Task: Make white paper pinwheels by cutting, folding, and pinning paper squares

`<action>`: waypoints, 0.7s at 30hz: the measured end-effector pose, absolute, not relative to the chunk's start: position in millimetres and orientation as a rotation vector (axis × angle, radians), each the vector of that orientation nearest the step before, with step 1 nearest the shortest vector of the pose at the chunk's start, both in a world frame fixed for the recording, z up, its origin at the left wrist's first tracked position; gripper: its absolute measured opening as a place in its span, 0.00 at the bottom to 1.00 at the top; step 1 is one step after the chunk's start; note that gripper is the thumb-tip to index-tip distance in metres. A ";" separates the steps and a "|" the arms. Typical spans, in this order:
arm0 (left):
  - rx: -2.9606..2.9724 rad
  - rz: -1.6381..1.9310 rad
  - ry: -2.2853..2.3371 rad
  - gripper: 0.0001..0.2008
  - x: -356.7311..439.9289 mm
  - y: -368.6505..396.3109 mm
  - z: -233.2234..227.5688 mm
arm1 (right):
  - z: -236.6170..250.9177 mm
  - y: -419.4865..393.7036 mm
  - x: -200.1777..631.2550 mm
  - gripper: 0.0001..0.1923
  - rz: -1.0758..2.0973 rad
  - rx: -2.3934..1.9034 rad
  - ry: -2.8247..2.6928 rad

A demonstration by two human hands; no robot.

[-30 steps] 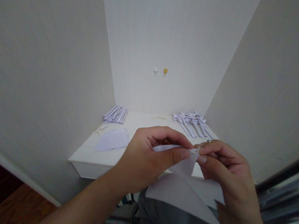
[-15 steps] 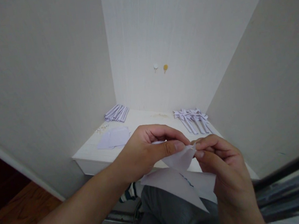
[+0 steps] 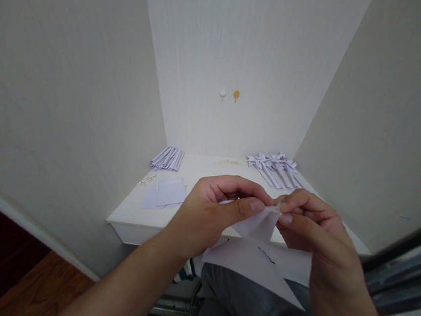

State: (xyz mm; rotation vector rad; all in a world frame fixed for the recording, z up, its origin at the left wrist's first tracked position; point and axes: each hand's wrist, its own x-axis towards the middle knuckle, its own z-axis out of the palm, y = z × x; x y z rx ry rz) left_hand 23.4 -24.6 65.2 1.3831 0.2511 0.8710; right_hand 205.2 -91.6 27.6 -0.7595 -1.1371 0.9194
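Both hands are pinching the white paper sheet [image 3: 258, 261] at its top corner, the left hand [image 3: 211, 216] at nine o'clock of the tip and the right hand [image 3: 314, 237] at three; keeping both thumbs tight to the crease should be giving a crisp fold.

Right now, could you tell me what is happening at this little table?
A person is folding a white sheet of paper, pinching its top corner between the left hand and the right hand above their lap. On the white table lie flat paper pieces, a bundle of folded strips and a row of finished paper pinwheels.
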 end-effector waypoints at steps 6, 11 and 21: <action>1.408 0.914 0.336 0.03 21.9 -25.8 65.5 | 28.6 -88.8 190.6 0.03 1.194 -0.689 -0.893; 1.498 1.011 0.411 0.03 19.0 -26.5 67.0 | 27.6 -84.6 181.8 0.03 1.218 -0.706 -0.808; 1.660 1.062 0.524 0.04 18.4 -25.5 66.3 | 24.4 -92.2 181.3 0.03 0.763 -0.962 -0.970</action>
